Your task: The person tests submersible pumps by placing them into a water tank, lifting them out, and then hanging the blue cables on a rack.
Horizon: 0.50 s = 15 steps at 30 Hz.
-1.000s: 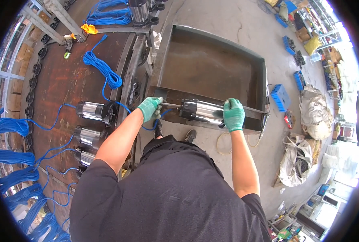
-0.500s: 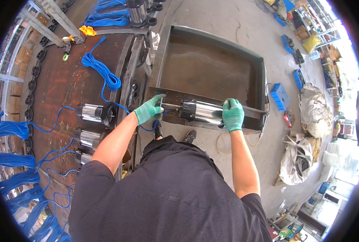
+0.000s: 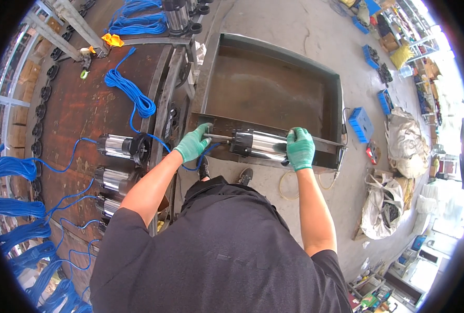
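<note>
A shiny cylindrical pump motor (image 3: pixel 266 145) with a black end housing lies across the near edge of a metal tank (image 3: pixel 335 83), its long shaft pointing left. My left hand (image 3: pixel 193 143), in a green glove, has its fingers and thumb closed around the free end of the shaft (image 3: pixel 217 136). My right hand (image 3: pixel 301 149), gloved likewise, grips the motor's right end from above. A blue cable (image 3: pixel 205 153) passes below the shaft, close to my left hand.
On the rusty brown workbench (image 3: pixel 86 104) at left lie several similar motors (image 3: pixel 118 146) and a coiled blue cable (image 3: pixel 130 93). More blue coils (image 3: pixel 15 208) hang along its far-left side. A blue crate (image 3: pixel 361 125) and white sacks (image 3: pixel 407 141) stand on the floor at right.
My left hand has shifted slightly at the shaft's end, its wrist moving a little right. The right hand and the motor have hardly moved.
</note>
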Available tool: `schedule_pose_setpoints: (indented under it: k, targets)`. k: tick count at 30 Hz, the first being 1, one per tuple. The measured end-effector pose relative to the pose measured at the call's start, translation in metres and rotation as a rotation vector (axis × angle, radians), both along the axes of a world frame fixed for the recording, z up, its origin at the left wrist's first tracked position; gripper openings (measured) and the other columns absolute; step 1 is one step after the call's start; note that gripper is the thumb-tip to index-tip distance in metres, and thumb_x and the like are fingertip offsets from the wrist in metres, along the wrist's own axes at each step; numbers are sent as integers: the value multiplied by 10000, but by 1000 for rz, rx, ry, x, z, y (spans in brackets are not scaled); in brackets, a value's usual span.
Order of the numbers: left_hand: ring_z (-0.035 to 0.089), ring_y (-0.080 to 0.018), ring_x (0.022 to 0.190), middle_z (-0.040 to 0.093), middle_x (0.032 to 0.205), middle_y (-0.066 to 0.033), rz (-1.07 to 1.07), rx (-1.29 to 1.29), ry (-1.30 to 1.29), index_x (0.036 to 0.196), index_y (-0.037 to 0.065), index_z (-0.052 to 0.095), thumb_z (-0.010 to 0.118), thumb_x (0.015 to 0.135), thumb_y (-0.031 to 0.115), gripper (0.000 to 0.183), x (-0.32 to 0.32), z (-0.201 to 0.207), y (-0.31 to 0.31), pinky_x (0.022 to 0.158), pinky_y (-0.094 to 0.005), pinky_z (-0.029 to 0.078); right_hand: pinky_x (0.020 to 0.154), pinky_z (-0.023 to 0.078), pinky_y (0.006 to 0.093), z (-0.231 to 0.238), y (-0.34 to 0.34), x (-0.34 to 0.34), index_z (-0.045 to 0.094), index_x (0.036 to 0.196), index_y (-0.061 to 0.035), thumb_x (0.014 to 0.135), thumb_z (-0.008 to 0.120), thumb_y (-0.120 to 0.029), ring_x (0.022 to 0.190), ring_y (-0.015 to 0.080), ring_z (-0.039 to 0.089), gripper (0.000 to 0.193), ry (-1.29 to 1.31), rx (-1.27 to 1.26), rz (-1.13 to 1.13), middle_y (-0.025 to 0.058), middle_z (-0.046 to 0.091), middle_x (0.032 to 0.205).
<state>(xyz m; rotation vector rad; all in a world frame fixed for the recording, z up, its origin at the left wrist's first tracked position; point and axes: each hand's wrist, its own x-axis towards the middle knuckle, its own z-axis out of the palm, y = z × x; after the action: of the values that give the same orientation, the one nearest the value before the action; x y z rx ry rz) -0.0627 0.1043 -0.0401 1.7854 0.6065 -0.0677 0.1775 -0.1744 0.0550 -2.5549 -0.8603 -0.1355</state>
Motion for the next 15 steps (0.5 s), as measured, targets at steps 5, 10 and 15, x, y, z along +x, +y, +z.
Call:
schedule_pose_setpoints:
  k: [5,10,15]
  targets:
    - [686,-155,808,725,952,-13,77,-267,-147,1307,91,648,684,986,267,368,5,17,-13,755,-296,553,816,531,456,-1,-3,1,705,950,-58,933,635,-192,907,353,650,153,-6,1,-6,136,692,946]
    - [642,-107,916,679,1137,-37,97,-876,-81,1442,60,530,657,998,187,479,2,31,6,793,-277,543,811,525,463,0,-1,1,696,922,-71,933,631,-195,904,355,644,140,2,-14,4,129,687,938]
    - [685,-249,984,704,1132,-96,-163,92,37,1405,28,550,726,915,171,540,14,28,8,872,-385,553,812,525,464,-1,-1,1,698,924,-72,931,634,-194,909,355,644,138,-11,-2,4,131,686,935]
